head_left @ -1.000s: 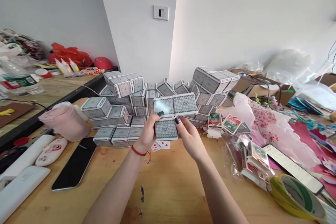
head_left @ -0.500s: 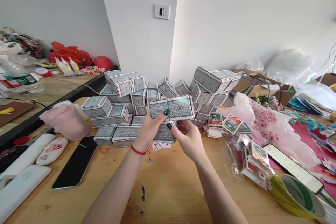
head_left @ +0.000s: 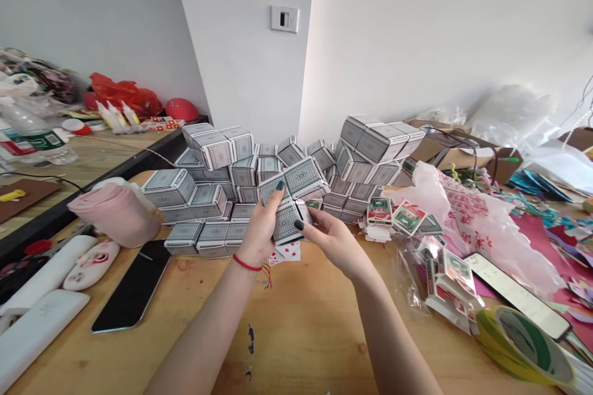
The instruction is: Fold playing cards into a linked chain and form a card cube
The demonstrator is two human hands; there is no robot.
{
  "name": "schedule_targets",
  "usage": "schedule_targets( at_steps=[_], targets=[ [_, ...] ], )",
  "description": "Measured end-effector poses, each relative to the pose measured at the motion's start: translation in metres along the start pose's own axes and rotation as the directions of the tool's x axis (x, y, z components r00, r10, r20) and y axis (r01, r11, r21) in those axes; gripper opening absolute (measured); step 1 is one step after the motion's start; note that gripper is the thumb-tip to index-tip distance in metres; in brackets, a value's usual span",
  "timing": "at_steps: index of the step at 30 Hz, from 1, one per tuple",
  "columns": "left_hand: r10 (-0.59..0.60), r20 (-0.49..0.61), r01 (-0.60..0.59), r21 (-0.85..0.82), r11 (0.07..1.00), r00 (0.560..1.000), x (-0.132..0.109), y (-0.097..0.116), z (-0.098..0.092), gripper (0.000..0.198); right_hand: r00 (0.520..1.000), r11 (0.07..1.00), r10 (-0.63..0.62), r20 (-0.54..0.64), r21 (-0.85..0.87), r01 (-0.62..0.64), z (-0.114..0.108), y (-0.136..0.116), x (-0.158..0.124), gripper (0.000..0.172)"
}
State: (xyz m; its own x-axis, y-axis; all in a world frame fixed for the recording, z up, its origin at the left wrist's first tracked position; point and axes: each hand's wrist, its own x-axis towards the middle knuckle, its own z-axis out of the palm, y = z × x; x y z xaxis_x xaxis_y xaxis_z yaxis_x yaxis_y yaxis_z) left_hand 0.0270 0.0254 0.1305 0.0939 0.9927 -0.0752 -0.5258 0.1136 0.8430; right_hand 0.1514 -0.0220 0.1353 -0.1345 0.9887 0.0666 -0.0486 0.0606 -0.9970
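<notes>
In the middle of the head view, my left hand [head_left: 259, 225] grips a joined cluster of playing-card blocks [head_left: 306, 178] with grey patterned backs, thumb on top. Its lower block [head_left: 286, 222] tilts toward me. My right hand [head_left: 338, 241] pinches this block's right side, thumb in front and fingers partly hidden behind. Behind the hands stand more card blocks in a left stack [head_left: 215, 151] and a right stack [head_left: 389, 142]. A few loose face-up playing cards [head_left: 290, 251] lie on the table under the held cluster.
At left lie a black phone [head_left: 132, 287], a pink cloth roll [head_left: 115, 213] and a white power bank [head_left: 41, 336]. Toward the right are card boxes [head_left: 456, 274], a plastic bag [head_left: 486, 222], a lit phone [head_left: 519, 296] and yellow tape [head_left: 491, 336]. The wall rises behind.
The held cluster has turned counterclockwise, its right end rising and its lower block swinging into fuller view. My right hand has shifted slightly, staying at the lower block's right side.
</notes>
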Motion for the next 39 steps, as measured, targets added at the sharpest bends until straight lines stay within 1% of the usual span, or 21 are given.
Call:
schedule_targets(
  at_steps=[6,10,12,13,15,17,18,20,22,23,26,28,30,33,36,39],
  targets=[
    [-0.051,-0.002,0.051,-0.008,0.999,0.999,0.001,-0.001,0.002,0.044,0.998,0.997,0.069,0.003,0.031,-0.069,-0.006,0.005,0.0,0.052],
    [-0.068,-0.012,0.068,0.0,0.998,0.998,0.001,-0.001,0.001,0.043,0.999,0.999,0.026,0.031,0.032,-0.027,-0.005,0.006,0.001,0.045],
    [-0.066,-0.023,0.066,-0.004,0.998,0.998,0.002,-0.002,0.0,0.042,1.0,0.999,0.014,0.016,0.035,-0.014,-0.003,0.006,0.001,0.043],
    [-0.058,-0.027,0.058,-0.012,0.998,0.998,0.002,-0.002,0.0,0.042,1.0,0.999,0.013,-0.014,0.043,-0.012,-0.002,0.007,0.001,0.045],
    [-0.02,-0.035,0.018,-0.043,0.999,0.999,0.003,-0.002,0.0,0.042,0.997,0.998,0.016,-0.071,0.068,-0.012,0.0,0.008,0.002,0.055],
    [0.034,-0.034,-0.037,-0.088,0.995,0.999,0.003,-0.002,0.0,0.042,0.996,0.996,0.017,-0.092,0.091,-0.009,0.002,0.009,0.002,0.065],
    [0.062,-0.027,-0.065,-0.112,0.992,0.998,0.003,-0.002,0.0,0.041,0.995,0.995,0.014,-0.095,0.102,-0.004,0.002,0.01,0.003,0.067],
    [0.113,0.001,-0.112,-0.152,0.982,0.994,0.003,-0.001,-0.002,0.041,0.995,0.992,0.008,-0.098,0.124,0.005,0.0,0.01,0.003,0.062],
    [0.141,0.048,-0.132,-0.164,0.978,0.989,0.003,0.001,-0.005,0.045,0.994,0.988,0.003,-0.106,0.151,0.013,-0.004,0.01,0.003,0.056],
    [0.144,0.072,-0.131,-0.16,0.978,0.987,0.003,0.002,-0.006,0.049,0.994,0.986,0.001,-0.105,0.166,0.017,-0.006,0.009,0.003,0.056],
    [0.114,0.122,-0.099,-0.121,0.988,0.986,0.004,0.008,-0.011,0.053,0.991,0.978,-0.021,-0.136,0.203,0.048,-0.007,0.008,0.002,0.061],
    [0.092,0.154,-0.08,-0.083,0.993,0.984,0.004,0.011,-0.011,0.048,0.988,0.977,-0.025,-0.151,0.206,0.056,-0.005,0.008,0.002,0.063],
    [0.074,0.192,-0.067,-0.042,0.997,0.979,0.002,0.014,-0.01,0.041,0.991,0.98,-0.016,-0.136,0.197,0.043,-0.002,0.007,0.002,0.064],
    [0.066,0.218,-0.064,-0.013,0.998,0.974,-0.002,0.015,-0.007,0.038,0.994,0.98,-0.019,-0.111,0.195,0.04,0.0,0.005,0.002,0.059],
    [0.054,0.228,-0.053,-0.01,0.999,0.972,-0.003,0.014,-0.005,0.038,0.992,0.977,-0.028,-0.126,0.204,0.054,-0.003,0.003,0.0,0.049],
    [0.035,0.235,-0.034,-0.006,0.999,0.971,-0.004,0.011,-0.004,0.035,0.991,0.976,-0.011,-0.134,0.212,0.039,-0.008,0.002,-0.001,0.048]
  ],
)
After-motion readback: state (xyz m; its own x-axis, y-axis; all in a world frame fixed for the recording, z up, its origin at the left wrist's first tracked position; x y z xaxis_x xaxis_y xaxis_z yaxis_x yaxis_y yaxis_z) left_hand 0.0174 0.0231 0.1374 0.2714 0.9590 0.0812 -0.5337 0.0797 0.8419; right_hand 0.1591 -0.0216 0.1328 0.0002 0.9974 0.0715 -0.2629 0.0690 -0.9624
